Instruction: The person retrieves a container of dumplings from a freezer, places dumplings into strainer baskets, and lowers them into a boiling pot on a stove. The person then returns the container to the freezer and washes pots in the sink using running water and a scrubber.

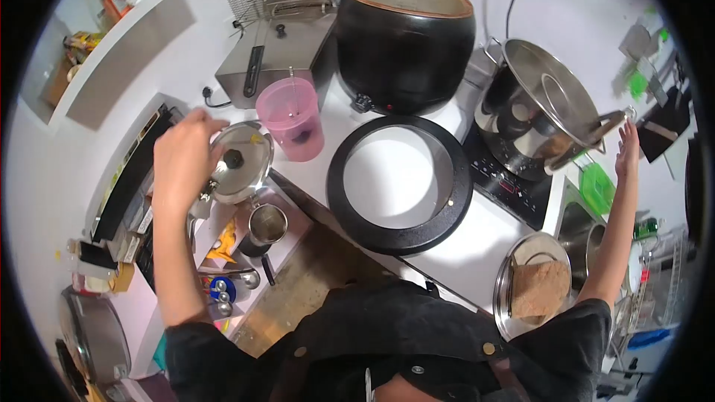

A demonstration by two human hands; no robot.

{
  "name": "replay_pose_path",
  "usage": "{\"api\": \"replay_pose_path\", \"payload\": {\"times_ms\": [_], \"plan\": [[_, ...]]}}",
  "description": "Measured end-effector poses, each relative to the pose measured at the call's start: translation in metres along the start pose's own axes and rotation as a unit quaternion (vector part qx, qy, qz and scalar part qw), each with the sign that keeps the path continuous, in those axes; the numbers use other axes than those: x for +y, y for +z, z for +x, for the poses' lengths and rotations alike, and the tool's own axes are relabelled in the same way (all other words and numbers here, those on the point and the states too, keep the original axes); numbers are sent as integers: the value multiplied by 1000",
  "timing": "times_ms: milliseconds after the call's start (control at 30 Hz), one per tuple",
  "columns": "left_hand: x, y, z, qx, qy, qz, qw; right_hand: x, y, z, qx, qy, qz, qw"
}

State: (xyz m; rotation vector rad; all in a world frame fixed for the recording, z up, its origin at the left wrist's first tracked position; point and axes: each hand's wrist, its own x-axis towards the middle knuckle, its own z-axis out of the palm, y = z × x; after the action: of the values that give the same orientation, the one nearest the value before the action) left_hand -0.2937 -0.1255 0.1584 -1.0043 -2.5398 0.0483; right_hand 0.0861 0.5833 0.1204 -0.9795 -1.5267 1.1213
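On the left side, my left hand (186, 152) is closed at the edge of a round metal lid (249, 156) with a dark knob; what its fingers hold is hard to make out. My right hand (628, 150) is at the far right, beside the rim of a large steel pot (514, 134), with its fingers stretched out. That pot leans on a black induction cooktop (514, 187), and a metal lid or utensil (596, 134) touches its rim. Between my arms, a black ring (346, 212) lies on the white counter around a white round area.
A big black pot (402, 59) stands behind the ring, beside a pink pitcher (302, 141) and a steel fryer (231, 71). A brown block (540, 288) rests on steel lids at the lower right. A strainer (268, 223) and ladles are at the lower left; a sink (577, 223) is right.
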Motion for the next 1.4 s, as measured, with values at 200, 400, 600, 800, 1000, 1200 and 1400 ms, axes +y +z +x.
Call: {"api": "replay_pose_path", "payload": {"times_ms": [200, 400, 600, 800, 1000, 1200, 1400], "plan": [[5, 54, 67, -74, 133, -2, 988, -21, -38, -136, -1, -97, -95, 991], [25, 68, 64, -147, 98, -107, 978, -31, -114, -350, 73, -29, -216, 973], [189, 28, 25, 12, 349, -378, 857, 26, -197, -538, 261, 110, -198, 938], [419, 38, -61, -129, 532, -490, 679, 85, -256, -631, 385, 204, -98, 895], [592, 58, -91, -135, 588, -306, 737, 133, -339, -616, 357, 232, -50, 903], [624, 56, -107, -126, 572, -281, 760, 159, -436, -592, 365, 242, -60, 897], [605, 15, -108, -207, 522, -274, 781, 189, -509, -558, 367, 227, -31, 901]]}}
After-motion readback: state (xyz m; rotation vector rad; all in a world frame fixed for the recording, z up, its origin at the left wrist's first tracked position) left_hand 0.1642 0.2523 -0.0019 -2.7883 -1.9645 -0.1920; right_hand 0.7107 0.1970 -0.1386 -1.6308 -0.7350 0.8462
